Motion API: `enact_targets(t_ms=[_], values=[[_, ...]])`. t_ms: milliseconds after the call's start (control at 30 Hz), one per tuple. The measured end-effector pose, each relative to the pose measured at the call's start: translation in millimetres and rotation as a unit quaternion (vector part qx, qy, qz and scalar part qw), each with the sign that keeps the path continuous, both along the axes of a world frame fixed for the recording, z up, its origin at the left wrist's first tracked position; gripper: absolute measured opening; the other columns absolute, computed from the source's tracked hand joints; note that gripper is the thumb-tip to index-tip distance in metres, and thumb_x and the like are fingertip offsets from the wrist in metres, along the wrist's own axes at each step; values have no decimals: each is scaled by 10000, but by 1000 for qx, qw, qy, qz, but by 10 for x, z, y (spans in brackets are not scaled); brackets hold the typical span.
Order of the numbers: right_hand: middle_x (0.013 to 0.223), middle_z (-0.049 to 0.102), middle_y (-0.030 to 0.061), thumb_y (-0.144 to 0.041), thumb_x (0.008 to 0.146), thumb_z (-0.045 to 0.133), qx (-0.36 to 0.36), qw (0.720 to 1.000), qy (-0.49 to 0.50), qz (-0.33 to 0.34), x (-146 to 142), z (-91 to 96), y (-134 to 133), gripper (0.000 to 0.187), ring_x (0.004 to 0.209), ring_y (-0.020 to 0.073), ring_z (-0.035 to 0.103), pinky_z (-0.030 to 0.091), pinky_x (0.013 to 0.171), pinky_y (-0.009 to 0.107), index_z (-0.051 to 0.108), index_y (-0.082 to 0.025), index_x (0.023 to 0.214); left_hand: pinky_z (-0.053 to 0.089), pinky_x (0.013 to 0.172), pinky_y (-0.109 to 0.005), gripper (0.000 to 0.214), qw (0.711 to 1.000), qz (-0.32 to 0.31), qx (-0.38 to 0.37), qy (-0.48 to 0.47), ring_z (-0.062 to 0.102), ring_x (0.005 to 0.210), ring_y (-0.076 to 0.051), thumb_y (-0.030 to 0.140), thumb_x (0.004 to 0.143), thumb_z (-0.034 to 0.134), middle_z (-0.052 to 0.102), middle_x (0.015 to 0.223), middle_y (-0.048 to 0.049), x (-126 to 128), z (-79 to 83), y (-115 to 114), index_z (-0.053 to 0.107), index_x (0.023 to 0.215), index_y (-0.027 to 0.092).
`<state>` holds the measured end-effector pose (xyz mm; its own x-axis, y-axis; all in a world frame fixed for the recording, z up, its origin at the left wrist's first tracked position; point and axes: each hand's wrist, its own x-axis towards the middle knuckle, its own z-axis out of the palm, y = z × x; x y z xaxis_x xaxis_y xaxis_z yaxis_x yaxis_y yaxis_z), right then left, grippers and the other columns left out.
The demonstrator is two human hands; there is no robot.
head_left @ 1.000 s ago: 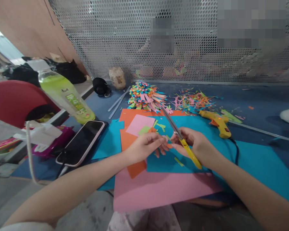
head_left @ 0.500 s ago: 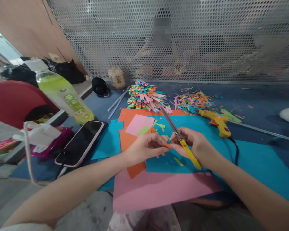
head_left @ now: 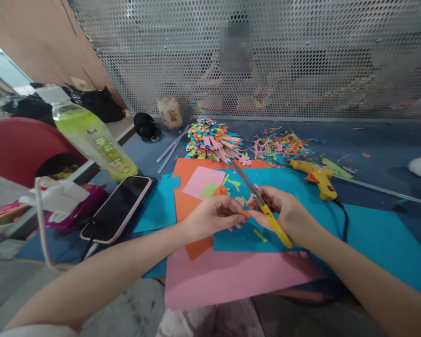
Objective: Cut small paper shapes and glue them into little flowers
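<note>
Between the fingertips of both hands is a small orange paper piece (head_left: 246, 213). My left hand (head_left: 214, 215) pinches it from the left, fingers curled. My right hand (head_left: 284, 213) is closed around scissors (head_left: 272, 220) with yellow handles, their blades pointing up and away to the left; its thumb and fingertip also meet at the orange piece. Beneath the hands lies a blue paper sheet (head_left: 228, 241), with a green paper strip (head_left: 260, 235) on it. Past my left hand are a pink paper square (head_left: 203, 181) and green scraps (head_left: 234, 183).
A yellow glue gun (head_left: 317, 179) lies at the right, its cord trailing toward me. Behind are a fringed paper bundle (head_left: 212, 140) and a heap of paper shreds (head_left: 280, 147). At the left are a phone (head_left: 117, 208), a green drink bottle (head_left: 94, 135) and a jar (head_left: 170, 113).
The scissor blades have tilted slightly to the left. Both hands stay almost in place, still at the orange paper piece.
</note>
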<state>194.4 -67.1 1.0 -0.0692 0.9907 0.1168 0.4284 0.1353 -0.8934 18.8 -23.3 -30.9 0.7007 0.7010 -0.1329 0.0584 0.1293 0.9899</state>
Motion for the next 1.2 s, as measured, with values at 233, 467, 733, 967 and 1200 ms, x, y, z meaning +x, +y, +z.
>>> enact_targets(t_ms=[233,467,733,967,1200], values=[[676,631,12,-359,616,691,-19,1000,13,3,6,-3,-3,224,602,162,574,504,544,267,544,-214,702,486,505,-174,274,1000,5,-21,-6,622,604,-95,333,677,708,659,734,-46,15,32,-1,567,769,117],[690,631,12,-363,615,695,-23,1000,13,8,12,-22,-6,235,624,162,583,505,570,268,539,-209,701,486,509,-184,273,1000,8,-20,-4,620,592,-99,328,663,720,657,691,-30,8,17,7,574,760,119],[689,615,12,-318,618,686,-27,999,22,5,12,-46,2,220,623,163,582,504,568,277,514,-213,704,494,515,-177,220,1000,5,2,-16,608,598,-85,318,726,669,656,716,-35,7,17,18,596,759,114],[713,592,17,-285,595,682,-67,996,54,0,10,6,-4,253,629,157,580,493,568,277,468,-198,698,499,504,-176,210,999,19,8,-26,597,576,-78,307,731,666,651,696,-30,7,17,35,602,751,108],[696,606,15,-369,587,723,-44,998,43,6,-6,46,-8,306,610,150,577,495,554,262,500,-191,697,507,514,-175,204,1000,14,5,-26,597,583,-76,293,730,666,641,689,-24,-9,22,39,606,758,99]])
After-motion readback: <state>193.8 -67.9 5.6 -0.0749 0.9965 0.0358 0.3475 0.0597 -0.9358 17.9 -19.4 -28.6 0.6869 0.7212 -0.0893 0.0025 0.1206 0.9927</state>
